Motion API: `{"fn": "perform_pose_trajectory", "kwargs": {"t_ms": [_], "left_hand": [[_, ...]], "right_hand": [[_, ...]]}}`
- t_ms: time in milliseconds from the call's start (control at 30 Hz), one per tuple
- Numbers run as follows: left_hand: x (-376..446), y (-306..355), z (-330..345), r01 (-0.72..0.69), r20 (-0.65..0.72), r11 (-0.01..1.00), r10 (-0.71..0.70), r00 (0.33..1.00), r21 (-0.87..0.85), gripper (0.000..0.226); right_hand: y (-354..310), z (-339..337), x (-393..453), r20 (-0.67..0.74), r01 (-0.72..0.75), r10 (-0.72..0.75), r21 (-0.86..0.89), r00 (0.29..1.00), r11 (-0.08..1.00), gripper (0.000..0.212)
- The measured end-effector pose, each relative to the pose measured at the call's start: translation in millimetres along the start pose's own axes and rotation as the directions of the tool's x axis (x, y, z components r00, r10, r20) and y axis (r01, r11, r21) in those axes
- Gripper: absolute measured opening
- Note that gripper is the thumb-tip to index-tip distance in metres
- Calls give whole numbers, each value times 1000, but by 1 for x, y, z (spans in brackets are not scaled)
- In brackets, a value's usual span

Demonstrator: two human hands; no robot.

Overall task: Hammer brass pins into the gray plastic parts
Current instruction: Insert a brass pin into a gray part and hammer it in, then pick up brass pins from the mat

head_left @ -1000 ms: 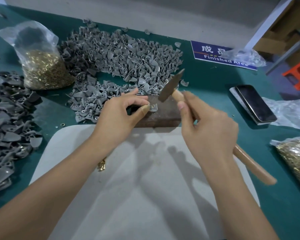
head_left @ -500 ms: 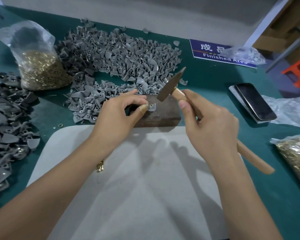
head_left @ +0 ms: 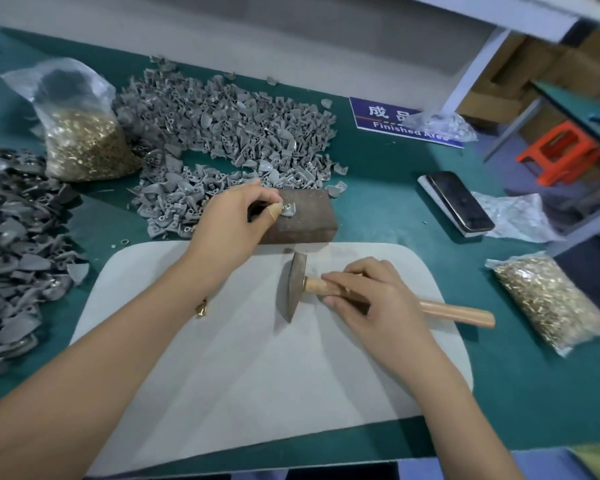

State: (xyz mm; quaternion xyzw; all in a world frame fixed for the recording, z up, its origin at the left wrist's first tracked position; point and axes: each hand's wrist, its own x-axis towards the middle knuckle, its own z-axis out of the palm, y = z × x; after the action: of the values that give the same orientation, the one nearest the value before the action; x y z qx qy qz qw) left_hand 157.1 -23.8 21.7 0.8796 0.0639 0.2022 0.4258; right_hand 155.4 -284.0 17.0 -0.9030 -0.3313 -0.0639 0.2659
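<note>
Now the hammer [head_left: 293,287], raised over the block [head_left: 305,216] a moment ago, lies on the pad under the right hand [head_left: 371,299] gripping its handle, left hand [head_left: 236,216] pinching the gray part [head_left: 289,210]: striking paused.

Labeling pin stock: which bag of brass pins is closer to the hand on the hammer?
The bag of pins at the table's right edge, past the hammer handle's end. The other bag sits far left beside the gray parts pile.
</note>
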Motion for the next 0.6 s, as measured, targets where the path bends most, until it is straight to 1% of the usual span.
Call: {"fn": "perform_pose_trajectory", "kwargs": {"t_ms": [100,133,167,200,233,300,333,400,467,533,600], "left_hand": [[-1,5,-3,28,5,999,-28,1000,-25,6],[-2,9,-6,32,13,998,-31,999,-46,5],[-2,13,-9,23,23,998,-22,999,-61,7],[-4,17,-12,3,25,998,-1,1000,-67,8],[-10,21,-17,-21,14,998,22,1000,-63,8],[-23,29,-30,-59,-20,996,58,998,-68,7],[-30,31,-38,-67,-41,994,64,997,-83,8],[-45,33,-55,-61,-87,995,55,995,-76,10],[-60,31,-76,-49,-153,999,45,987,-17,10],[-76,24,-98,-30,-215,998,42,976,59,9],[-95,11,-121,7,-252,993,23,968,117,9]], "right_hand": [[-8,-3,7,56,-62,70,-140,996,988,33],[-14,-5,13,49,-78,85,-129,995,989,33],[-19,-7,21,26,-104,105,-41,994,994,29],[-24,-9,30,-1,-122,123,98,992,988,26],[-33,-10,39,-31,-124,136,238,990,963,25],[-51,-12,56,-89,-93,144,431,986,897,25],[-61,-11,64,-106,-60,127,491,986,869,25],[-81,-6,77,-119,9,64,533,991,846,21],[-100,5,88,-112,53,7,528,994,848,15],[-121,18,95,-74,82,-50,533,996,842,13],[-142,35,99,-41,157,-158,516,987,842,11]]}}
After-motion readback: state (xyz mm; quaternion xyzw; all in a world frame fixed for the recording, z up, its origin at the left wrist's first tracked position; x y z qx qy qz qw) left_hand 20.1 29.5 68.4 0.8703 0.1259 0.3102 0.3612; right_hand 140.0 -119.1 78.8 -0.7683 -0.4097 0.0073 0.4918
